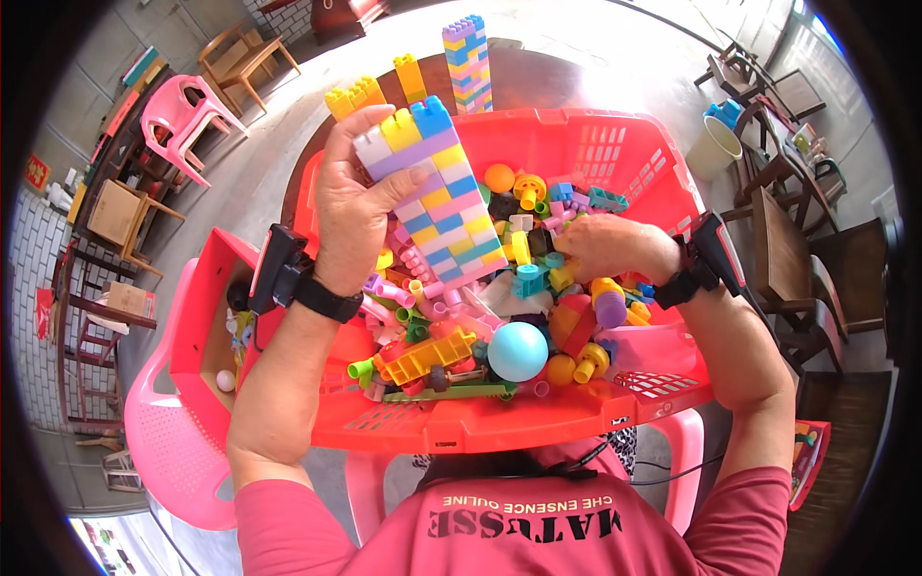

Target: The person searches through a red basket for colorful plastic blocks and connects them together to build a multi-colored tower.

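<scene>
My left hand (pixel 360 197) is closed around a tall wall of stacked toy building blocks (pixel 442 197) in white, yellow, blue, lilac and pink. It is tilted above the red plastic basket (pixel 403 437), with the thumb across its front face. Inside the basket my right hand (pixel 619 248) reaches down into the heap of toys, its fingers bent and drawn together. The fingertips are hidden, so what they hold, if anything, does not show. Near them lie a yellow ring-shaped piece (pixel 521 248) and a turquoise piece (pixel 527 280). A light blue ball (pixel 518 351) rests closer to me.
Beyond the basket, a tall block tower (pixel 468 67) and yellow blocks (pixel 410 77) stand on a round brown table (pixel 538 82). At left, a red box (pixel 206 326) sits on a pink chair (pixel 178 451). Wooden chairs (pixel 783 245) stand along the right.
</scene>
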A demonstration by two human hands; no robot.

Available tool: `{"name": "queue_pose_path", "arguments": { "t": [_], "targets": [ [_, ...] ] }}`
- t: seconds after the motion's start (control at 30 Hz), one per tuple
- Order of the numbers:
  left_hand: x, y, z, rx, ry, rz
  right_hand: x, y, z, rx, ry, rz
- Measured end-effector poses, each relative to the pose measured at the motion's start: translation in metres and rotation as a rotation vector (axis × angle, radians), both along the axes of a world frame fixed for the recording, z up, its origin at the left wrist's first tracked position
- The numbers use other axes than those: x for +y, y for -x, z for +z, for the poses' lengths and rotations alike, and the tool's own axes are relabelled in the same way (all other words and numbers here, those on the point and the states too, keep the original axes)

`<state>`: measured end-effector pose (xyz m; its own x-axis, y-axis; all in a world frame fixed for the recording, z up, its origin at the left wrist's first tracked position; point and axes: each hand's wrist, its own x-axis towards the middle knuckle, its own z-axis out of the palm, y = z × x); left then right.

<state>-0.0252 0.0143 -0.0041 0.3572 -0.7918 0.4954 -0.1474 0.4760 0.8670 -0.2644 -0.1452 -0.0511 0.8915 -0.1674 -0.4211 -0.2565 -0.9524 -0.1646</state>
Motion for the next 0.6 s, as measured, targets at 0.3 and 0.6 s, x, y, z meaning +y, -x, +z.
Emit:
{"name": "queue_pose_path", "arguments": {
  "t": [0.3,0.6],
  "targets": [
    [0.002,0.003,0.003,0.025,0.020,-0.018,-0.022,0.008,0.049,-0.485,-0.231,-0.312],
    [0.003,0.008,-0.003,-0.013,-0.073,-0.058,-0.030,0.007,0.053,-0.765,-0.493,-0.598]
  ]
}}
